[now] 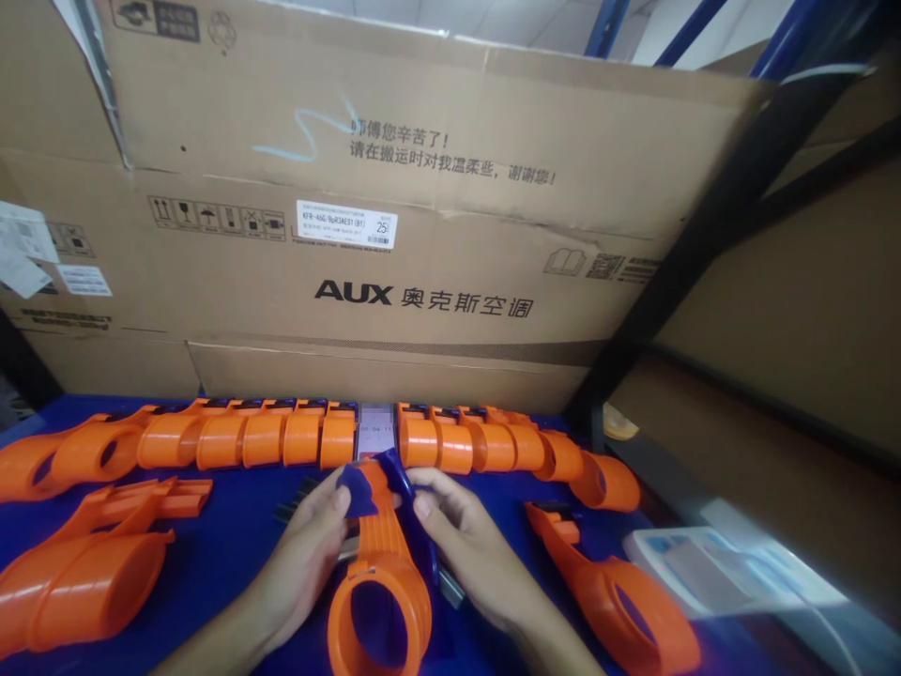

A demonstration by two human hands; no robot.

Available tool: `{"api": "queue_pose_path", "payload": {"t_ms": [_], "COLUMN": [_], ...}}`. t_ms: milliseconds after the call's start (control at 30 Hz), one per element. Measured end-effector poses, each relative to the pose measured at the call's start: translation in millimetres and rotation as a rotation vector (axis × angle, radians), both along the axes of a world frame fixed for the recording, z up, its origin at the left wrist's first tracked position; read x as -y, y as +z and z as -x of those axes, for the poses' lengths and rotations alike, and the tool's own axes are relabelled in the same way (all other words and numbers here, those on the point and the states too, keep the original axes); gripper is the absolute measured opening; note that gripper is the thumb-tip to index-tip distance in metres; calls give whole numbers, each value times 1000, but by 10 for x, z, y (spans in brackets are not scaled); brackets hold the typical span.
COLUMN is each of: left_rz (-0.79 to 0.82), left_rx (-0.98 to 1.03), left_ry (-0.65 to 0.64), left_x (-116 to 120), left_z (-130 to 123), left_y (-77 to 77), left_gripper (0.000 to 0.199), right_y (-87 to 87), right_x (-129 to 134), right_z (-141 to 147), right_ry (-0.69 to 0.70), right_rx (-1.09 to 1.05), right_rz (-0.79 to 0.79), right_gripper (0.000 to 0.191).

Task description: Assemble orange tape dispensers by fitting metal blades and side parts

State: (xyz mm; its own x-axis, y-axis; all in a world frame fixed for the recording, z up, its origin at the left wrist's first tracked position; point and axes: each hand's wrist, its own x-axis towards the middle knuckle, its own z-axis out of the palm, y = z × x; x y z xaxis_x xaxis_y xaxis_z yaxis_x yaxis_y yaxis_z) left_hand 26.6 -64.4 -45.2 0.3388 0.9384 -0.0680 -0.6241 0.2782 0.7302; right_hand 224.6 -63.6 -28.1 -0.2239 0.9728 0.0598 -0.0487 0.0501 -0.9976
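Between my hands stands an orange plastic part (pixel 384 549) with a round ring at its near end and a narrow arm at its far end. My left hand (pixel 310 535) grips the arm from the left, its thumb pressing a small dark blue piece (pixel 358 492) with an uneven edge against it. On the right, my right hand (pixel 468 535) pinches a glossy dark blue strip (pixel 415 507) that runs down alongside the arm. Beneath the hands, grey metal-looking pieces (pixel 451 590) show only in part; what they are is hidden.
A row of similar orange parts (pixel 302 438) lines the back of the blue surface (pixel 232 526), with a phone-like screen (pixel 376 434) among them. More orange parts lie left (pixel 84 582) and right (pixel 626 601). Behind stands a large cardboard box (pixel 436 253). A white tray-like object (pixel 732 568) sits right.
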Motion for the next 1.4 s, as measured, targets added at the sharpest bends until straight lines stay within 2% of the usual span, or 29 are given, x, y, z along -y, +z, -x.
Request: {"api": "queue_pose_path", "payload": {"t_ms": [100, 233, 333, 467, 567, 1033, 1267, 1400], "left_rz": [-18, -45, -101, -150, -171, -195, -216, -211], "left_rx": [-33, -79, -91, -109, -132, -165, -161, -126], "left_ry": [52, 120, 157, 203, 189, 190, 201, 208], "left_x": [-9, -38, -63, -78, -68, -53, -43, -56], "left_z": [14, 16, 12, 5, -2, -3, -7, 1], "left_y": [-21, -57, -85, -101, -82, -65, -59, -76], "left_gripper": [41, 47, 42, 36, 38, 41, 42, 46], "right_y": [0, 40, 81, 119, 118, 89, 86, 74], "right_x": [-22, -35, -30, -11, -4, 8, 11, 8], "right_z": [-35, -78, -109, -130, -130, -112, -107, -115], "right_ry": [-9, -126, -179, -184, -173, -174, -148, -113], "right_rx": [44, 127, 185, 211, 235, 259, 230, 222], "right_rz": [-92, -215, -313, -395, -431, -467, -408, -395], "right_gripper": [35, 34, 31, 27, 25, 24, 24, 31]}}
